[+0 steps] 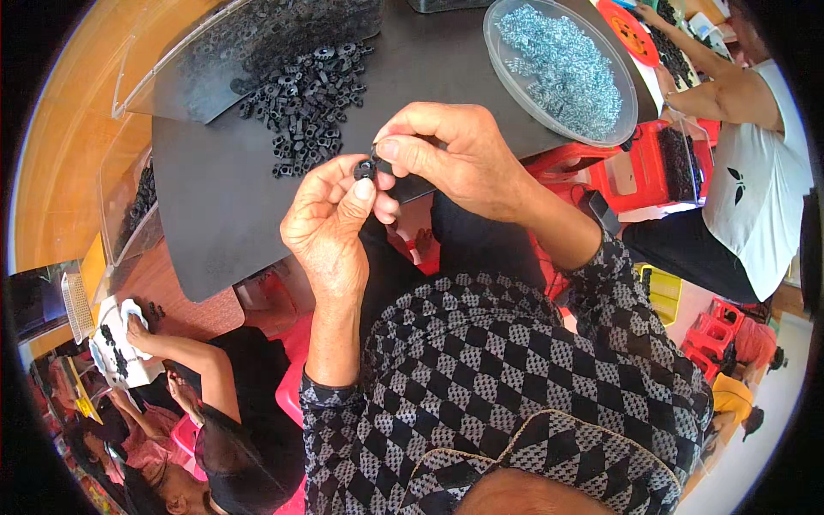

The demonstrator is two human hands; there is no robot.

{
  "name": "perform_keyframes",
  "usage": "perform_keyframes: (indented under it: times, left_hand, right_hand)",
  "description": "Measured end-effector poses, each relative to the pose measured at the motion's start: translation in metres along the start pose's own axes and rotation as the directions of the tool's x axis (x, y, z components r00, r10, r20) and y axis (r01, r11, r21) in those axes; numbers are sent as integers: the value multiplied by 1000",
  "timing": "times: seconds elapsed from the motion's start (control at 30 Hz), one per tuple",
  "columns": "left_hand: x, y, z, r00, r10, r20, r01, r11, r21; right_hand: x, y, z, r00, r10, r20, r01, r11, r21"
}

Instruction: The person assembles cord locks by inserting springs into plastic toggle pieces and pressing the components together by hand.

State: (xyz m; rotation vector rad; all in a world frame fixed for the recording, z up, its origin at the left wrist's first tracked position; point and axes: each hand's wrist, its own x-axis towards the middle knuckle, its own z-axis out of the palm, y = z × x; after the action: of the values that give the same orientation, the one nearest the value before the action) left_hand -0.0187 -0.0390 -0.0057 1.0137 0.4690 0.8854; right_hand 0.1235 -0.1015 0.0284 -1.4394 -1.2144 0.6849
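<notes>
Above the near edge of the dark table (215,206), my left hand (330,219) pinches a small black plastic part (364,169) between thumb and fingers. Its top looks rounded, with an opening in it. Against the part's upper right side, my right hand (459,159) has its thumb and forefinger pressed together. Whatever lies between those right fingertips is too small and covered to make out. Just beyond my hands, a loose pile of similar black parts (313,99) spreads over the table, spilling from the mouth of a clear bin (184,86).
A round clear tub (633,107) at the far right holds many small bluish pieces (562,69) resembling springs. Another clear box (116,202) with black parts stands left. Co-workers sit at left (219,378) and right (751,163). A red stool (631,176) stands right.
</notes>
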Motion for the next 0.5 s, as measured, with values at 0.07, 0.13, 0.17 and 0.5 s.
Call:
perform_keyframes:
  times: [0.07, 0.13, 0.17, 0.5]
  left_hand:
    - [0, 0, 1, 1000, 6, 4, -6, 1000, 5]
    - [0, -1, 1, 1000, 12, 7, -12, 1000, 11]
    - [-1, -1, 1, 1000, 14, 4, -14, 1000, 15]
    - [-5, -5, -2, 996, 86, -16, -83, 989, 123]
  right_hand:
    - [0, 1, 2, 1000, 21, 6, -22, 999, 36]
    - [-1, 2, 4, 1000, 26, 1, -26, 999, 48]
    - [-1, 2, 5, 1000, 31, -4, -30, 998, 61]
    - [0, 4, 5, 956, -294, 8, 282, 908, -310]
